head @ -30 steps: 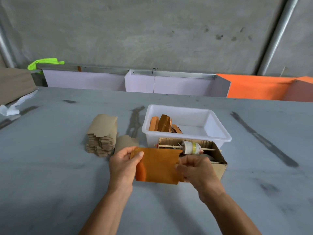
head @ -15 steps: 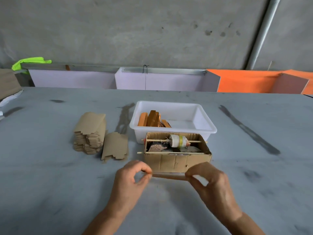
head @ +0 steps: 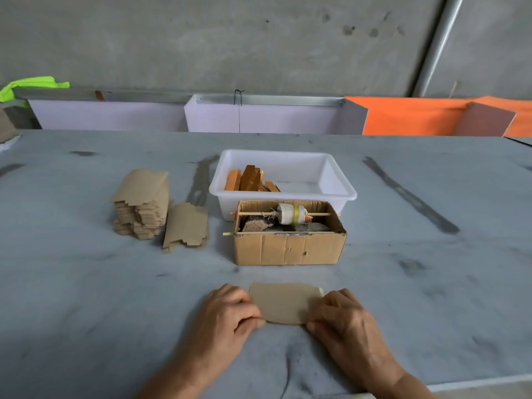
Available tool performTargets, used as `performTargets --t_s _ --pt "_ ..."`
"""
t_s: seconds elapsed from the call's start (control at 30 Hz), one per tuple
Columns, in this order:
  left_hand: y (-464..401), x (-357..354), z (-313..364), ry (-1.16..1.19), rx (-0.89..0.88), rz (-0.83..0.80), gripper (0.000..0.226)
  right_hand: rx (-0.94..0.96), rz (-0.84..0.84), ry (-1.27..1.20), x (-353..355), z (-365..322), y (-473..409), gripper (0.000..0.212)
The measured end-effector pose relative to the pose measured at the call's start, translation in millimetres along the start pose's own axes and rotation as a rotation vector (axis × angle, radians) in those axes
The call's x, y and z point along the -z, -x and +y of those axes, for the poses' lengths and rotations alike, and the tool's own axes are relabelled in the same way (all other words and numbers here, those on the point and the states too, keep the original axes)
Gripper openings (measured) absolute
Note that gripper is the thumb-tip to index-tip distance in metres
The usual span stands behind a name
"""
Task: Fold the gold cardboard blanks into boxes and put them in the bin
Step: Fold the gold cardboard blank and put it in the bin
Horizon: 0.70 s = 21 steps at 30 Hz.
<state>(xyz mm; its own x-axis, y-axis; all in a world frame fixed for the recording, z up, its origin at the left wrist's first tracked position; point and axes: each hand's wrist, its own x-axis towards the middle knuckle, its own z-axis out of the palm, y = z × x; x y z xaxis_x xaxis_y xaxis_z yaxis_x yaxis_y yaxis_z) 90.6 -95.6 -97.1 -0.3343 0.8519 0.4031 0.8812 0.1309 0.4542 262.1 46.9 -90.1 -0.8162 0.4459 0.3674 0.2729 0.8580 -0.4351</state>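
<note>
Hands pinch a blank (head: 285,302) flat on the surface (head: 86,283), my left hand (head: 230,311) at its left end, my right hand (head: 339,313) at its right, near the bin (head: 342,185).

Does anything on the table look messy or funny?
A little. The stack of cardboard blanks leans with ragged edges, and one loose blank lies beside it. A stick pokes out through the cardboard box.

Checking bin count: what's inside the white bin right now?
The white bin holds a few gold folded boxes at its left end; right side looks bare. Its near wall hides the floor, so no exact count.
</note>
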Motion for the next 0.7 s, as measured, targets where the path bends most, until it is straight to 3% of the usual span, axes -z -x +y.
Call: performTargets --t_s 0.1,0.23,0.43,0.5,0.6,0.7 --pt "-4 -3 5 0.097 0.285 0.003 0.012 -0.209 -0.063 -0.004 -4 0 -5 0.015" --pt "-10 -5 11 0.076 0.502 -0.012 0.027 -0.459 -0.102 -0.081 -3 -4 -19 0.006" --pt "-15 -6 10 0.031 0.698 -0.017 0.032 -0.579 -0.219 -0.088 1 -4 -35 0.007" --pt "-14 -6 11 0.024 0.702 -0.005 0.031 -0.574 -0.213 -0.094 1 -3 -36 0.009" --pt "-11 -5 15 -0.016 0.627 0.021 0.026 -0.544 -0.165 -0.152 -3 -3 -28 0.031" --pt "-7 -8 22 -0.131 0.254 0.06 0.031 -0.409 -0.043 -0.098 -8 -8 -17 0.026"
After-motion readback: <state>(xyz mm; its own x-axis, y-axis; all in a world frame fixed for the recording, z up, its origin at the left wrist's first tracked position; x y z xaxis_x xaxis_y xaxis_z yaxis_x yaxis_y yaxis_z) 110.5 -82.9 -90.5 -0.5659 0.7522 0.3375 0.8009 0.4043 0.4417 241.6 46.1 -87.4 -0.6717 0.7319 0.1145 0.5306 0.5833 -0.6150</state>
